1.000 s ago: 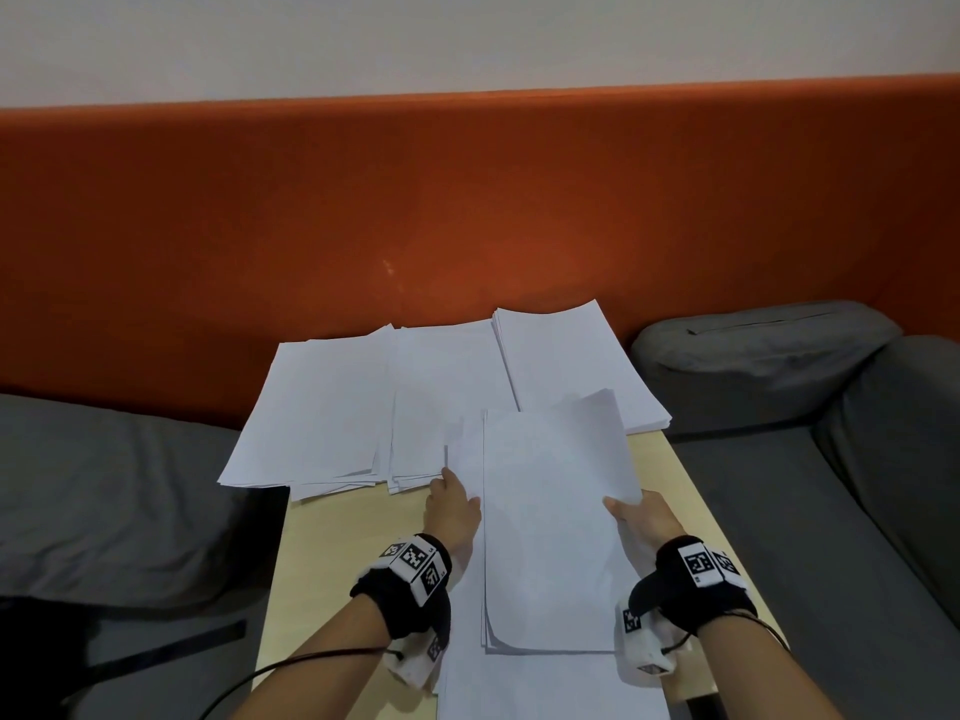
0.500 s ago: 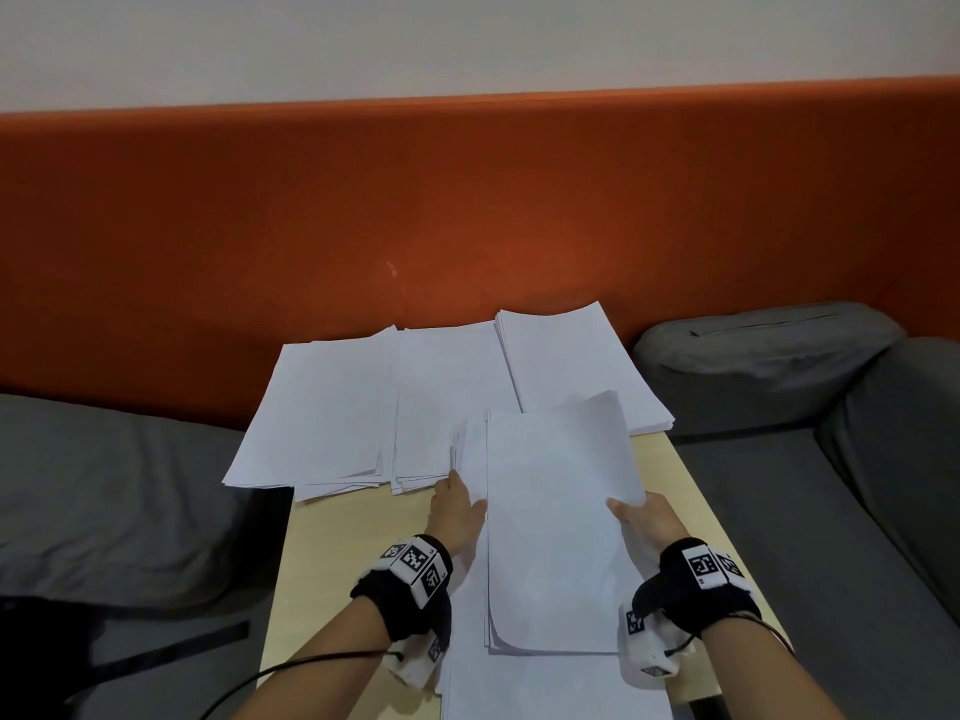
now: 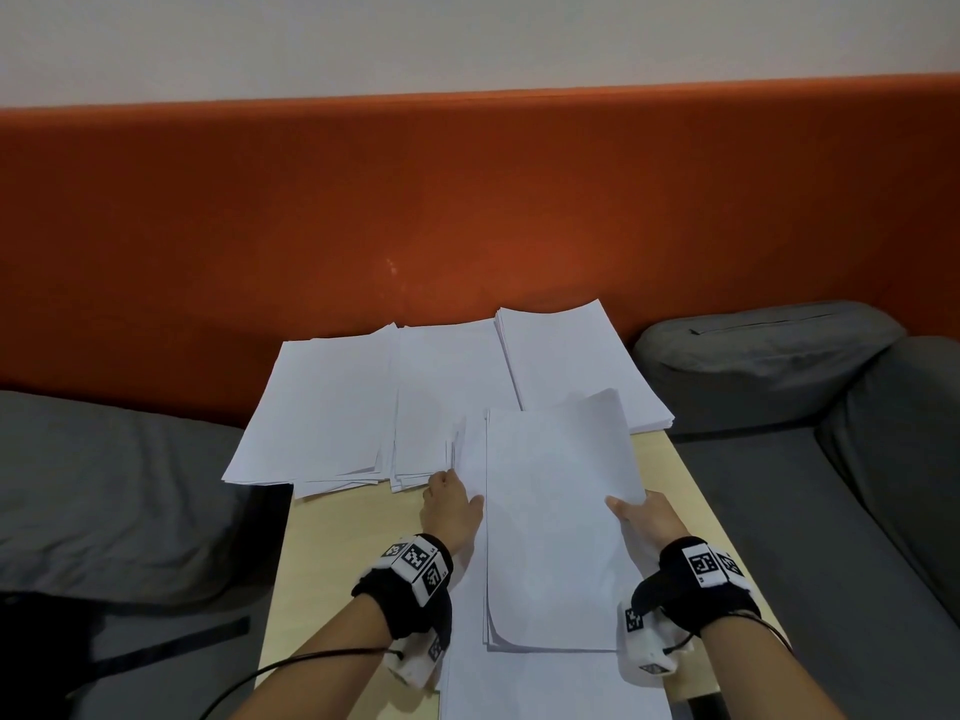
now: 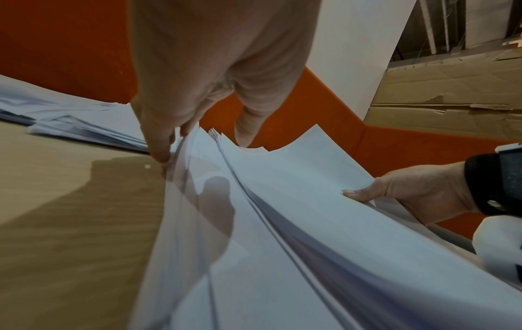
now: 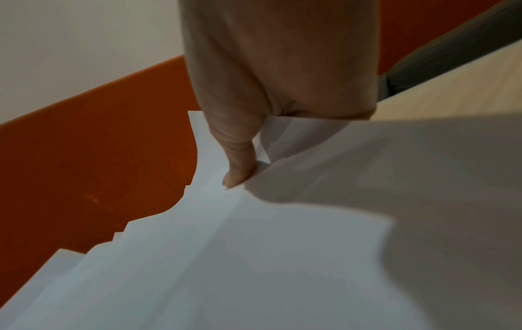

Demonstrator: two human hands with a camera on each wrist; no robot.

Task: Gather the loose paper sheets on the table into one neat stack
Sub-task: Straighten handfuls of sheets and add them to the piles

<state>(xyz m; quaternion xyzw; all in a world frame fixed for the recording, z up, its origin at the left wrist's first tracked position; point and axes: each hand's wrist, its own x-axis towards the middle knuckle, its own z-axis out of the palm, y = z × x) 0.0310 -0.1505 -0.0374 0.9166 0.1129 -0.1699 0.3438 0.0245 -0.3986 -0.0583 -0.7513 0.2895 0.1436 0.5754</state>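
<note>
A sheaf of white paper sheets (image 3: 556,517) lies lengthwise on the near middle of the light wooden table (image 3: 358,553), over a larger spread of sheets (image 3: 550,688). My left hand (image 3: 447,485) holds the sheaf's left edge, fingers (image 4: 161,149) down beside it and thumb (image 4: 248,125) over its far part. My right hand (image 3: 623,511) grips the right edge; its thumb (image 5: 240,156) presses on top and its fingers are hidden beneath. The sheaf's right side is raised a little. Three more paper piles lie at the far end: left (image 3: 322,407), middle (image 3: 447,387), right (image 3: 571,356).
An orange padded backrest (image 3: 467,210) rises right behind the table. Grey cushions lie to the left (image 3: 104,491) and right (image 3: 769,356). Brown cardboard boxes (image 4: 452,89) stand further off. The left pile overhangs the table's left edge.
</note>
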